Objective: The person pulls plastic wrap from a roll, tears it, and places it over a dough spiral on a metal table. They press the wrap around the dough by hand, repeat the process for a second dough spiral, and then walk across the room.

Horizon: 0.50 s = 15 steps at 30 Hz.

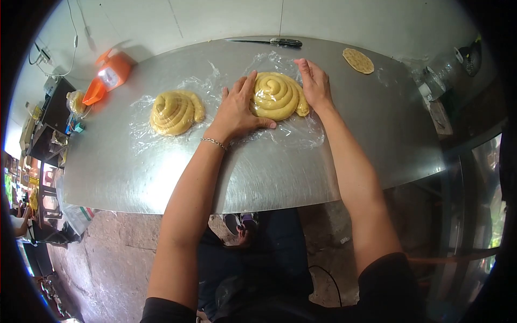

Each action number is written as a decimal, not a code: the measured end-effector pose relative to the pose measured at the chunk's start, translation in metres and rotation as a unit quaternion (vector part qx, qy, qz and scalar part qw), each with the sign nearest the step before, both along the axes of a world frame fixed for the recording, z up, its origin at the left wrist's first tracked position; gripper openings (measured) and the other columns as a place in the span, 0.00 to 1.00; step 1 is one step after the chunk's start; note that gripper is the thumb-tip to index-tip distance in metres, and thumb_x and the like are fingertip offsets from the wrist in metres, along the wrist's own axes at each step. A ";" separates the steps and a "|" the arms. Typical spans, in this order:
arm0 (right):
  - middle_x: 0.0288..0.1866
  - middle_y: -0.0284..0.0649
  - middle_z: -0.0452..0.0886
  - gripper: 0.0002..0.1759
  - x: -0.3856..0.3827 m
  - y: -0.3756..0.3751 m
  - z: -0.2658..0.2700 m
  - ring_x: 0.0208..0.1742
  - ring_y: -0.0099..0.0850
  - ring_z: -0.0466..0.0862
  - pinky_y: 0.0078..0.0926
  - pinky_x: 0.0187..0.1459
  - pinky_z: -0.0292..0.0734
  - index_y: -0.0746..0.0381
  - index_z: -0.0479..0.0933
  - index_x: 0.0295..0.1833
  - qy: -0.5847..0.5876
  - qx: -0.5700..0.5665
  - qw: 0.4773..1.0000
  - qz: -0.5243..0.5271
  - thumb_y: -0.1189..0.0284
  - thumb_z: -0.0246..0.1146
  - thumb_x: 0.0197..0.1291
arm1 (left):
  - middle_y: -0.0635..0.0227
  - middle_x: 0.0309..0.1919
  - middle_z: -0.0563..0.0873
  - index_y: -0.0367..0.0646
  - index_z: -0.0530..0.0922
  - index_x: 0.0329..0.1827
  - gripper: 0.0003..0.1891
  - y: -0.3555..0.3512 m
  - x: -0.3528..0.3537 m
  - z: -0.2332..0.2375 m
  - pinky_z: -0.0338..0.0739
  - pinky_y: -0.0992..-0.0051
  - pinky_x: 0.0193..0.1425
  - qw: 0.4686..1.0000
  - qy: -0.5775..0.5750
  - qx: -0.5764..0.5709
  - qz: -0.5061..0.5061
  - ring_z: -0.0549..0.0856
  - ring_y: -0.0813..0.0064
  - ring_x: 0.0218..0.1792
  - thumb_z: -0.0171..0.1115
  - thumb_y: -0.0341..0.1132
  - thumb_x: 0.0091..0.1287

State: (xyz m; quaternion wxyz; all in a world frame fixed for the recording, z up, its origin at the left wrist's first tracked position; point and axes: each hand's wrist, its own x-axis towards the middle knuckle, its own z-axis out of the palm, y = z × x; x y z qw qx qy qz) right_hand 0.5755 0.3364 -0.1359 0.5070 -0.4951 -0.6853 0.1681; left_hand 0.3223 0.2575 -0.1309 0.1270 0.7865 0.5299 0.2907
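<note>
A coiled roll of yellow dough [276, 97] lies on clear plastic wrap [301, 134] between my two hands, with shiny film over its top. My left hand [239, 107] rests at its left side, thumb stretched along the near edge and fingers pointing away from me. At the right side, my right hand [315, 83] is held upright with extended fingers beside the coil. A second yellow dough coil [173, 114] sits to the left on its own sheet of plastic wrap [142, 132].
The steel table [269, 183] carries a black-handled knife [285, 42] at the back edge and a flat round piece of dough [358, 61] at the back right. An orange kitchen scale [113, 75] stands back left. Clear plastic containers [435, 81] are at the right edge.
</note>
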 end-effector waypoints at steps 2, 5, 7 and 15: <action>0.57 0.52 0.91 0.38 -0.007 -0.005 0.006 0.63 0.49 0.90 0.40 0.65 0.82 0.65 0.87 0.62 -0.002 0.036 0.999 0.023 0.39 0.55 0.84 | 0.47 0.84 0.71 0.47 0.57 0.93 0.80 0.000 0.001 -0.001 0.50 0.35 0.92 1.000 0.004 -0.001 0.002 0.71 0.45 0.84 0.93 0.65 0.35; 0.62 0.53 0.90 0.37 -0.015 -0.014 0.010 0.66 0.49 0.89 0.41 0.68 0.81 0.66 0.86 0.65 -0.022 0.025 0.996 0.084 0.40 0.58 0.83 | 0.47 0.84 0.70 0.46 0.57 0.93 0.79 0.001 0.000 -0.001 0.50 0.36 0.92 1.000 0.006 -0.001 0.004 0.70 0.45 0.85 0.92 0.67 0.35; 0.64 0.54 0.89 0.38 -0.019 -0.014 0.007 0.68 0.50 0.88 0.41 0.69 0.80 0.67 0.85 0.67 -0.032 0.006 0.993 0.112 0.40 0.59 0.82 | 0.47 0.85 0.70 0.46 0.57 0.93 0.79 0.001 0.000 -0.002 0.50 0.36 0.92 1.000 0.008 0.002 0.005 0.70 0.45 0.85 0.92 0.68 0.36; 0.69 0.56 0.86 0.38 -0.024 -0.021 0.012 0.73 0.53 0.84 0.43 0.75 0.76 0.68 0.84 0.69 -0.085 -0.001 0.988 0.132 0.41 0.60 0.82 | 0.43 0.87 0.64 0.47 0.57 0.93 0.79 -0.005 0.005 0.002 0.48 0.36 0.92 0.999 0.027 0.021 0.011 0.59 0.38 0.89 0.89 0.73 0.37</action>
